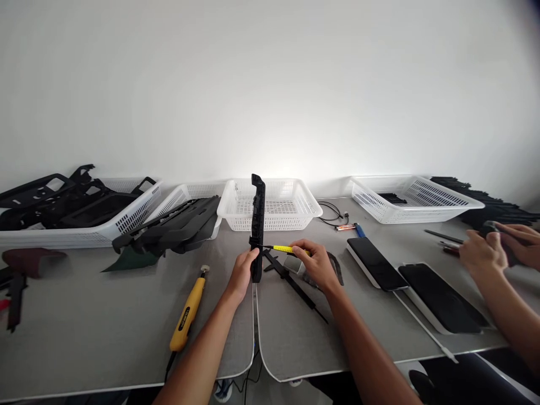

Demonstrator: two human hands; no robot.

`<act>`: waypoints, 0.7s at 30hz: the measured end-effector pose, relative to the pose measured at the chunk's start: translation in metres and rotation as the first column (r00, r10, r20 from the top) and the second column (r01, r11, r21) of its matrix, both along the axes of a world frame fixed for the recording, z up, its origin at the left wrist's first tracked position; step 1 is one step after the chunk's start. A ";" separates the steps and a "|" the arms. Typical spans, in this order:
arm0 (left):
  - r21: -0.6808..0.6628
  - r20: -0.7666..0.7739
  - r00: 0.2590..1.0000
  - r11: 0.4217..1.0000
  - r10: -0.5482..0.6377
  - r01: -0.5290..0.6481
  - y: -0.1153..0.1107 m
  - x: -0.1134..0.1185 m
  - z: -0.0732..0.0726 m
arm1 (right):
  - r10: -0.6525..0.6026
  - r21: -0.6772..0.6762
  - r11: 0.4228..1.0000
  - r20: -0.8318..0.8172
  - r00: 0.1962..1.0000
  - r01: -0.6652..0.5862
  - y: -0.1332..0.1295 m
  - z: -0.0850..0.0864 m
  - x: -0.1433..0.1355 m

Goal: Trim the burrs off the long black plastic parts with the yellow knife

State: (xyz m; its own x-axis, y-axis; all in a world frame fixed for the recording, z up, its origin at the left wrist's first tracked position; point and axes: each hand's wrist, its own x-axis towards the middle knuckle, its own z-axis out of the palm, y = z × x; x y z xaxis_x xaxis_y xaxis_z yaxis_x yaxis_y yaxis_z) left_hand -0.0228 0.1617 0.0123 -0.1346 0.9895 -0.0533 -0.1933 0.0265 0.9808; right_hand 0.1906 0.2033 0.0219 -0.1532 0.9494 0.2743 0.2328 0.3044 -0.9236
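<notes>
My left hand grips a long black plastic part near its lower end and holds it upright over the seam between two tables. In my right hand is a slim tool with a yellow handle, pointing left. Its thin dark tip reaches the side of the black part just above my left fingers; whether it touches cannot be told. Below my right hand a black caliper lies slanting on the table. A grey object beside it is partly hidden by my right hand.
A white basket stands behind the black part. Dark plastic panels and a yellow corded power tool lie left. Two phones on white blocks lie right. At far right are a co-worker's hands and another basket.
</notes>
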 end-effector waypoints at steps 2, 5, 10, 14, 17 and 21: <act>0.007 -0.037 0.999 1.000 -0.012 0.012 -0.001 0.000 0.003 | -0.002 -0.003 1.000 0.001 1.000 0.002 0.000 -0.001 0.000; 0.000 -0.033 0.999 1.000 -0.017 0.017 -0.001 0.001 0.004 | -0.011 -0.007 1.000 -0.026 1.000 0.011 0.001 -0.003 0.001; -0.010 -0.011 0.999 0.999 -0.034 0.034 0.000 0.001 0.002 | -0.024 -0.025 0.999 -0.053 0.998 0.022 0.002 -0.003 0.005; 0.016 -0.015 0.996 0.996 -0.084 0.084 0.000 -0.001 0.000 | -0.032 -0.018 0.999 -0.023 0.999 0.031 0.000 0.000 0.004; 0.032 -0.006 0.995 0.994 -0.103 0.103 0.001 -0.001 -0.002 | -0.026 -0.023 0.999 -0.025 0.999 0.026 -0.002 0.004 0.002; 0.032 0.021 0.995 0.995 -0.097 0.096 0.002 -0.002 -0.005 | -0.047 -0.026 0.999 -0.025 0.999 0.046 -0.003 0.007 0.002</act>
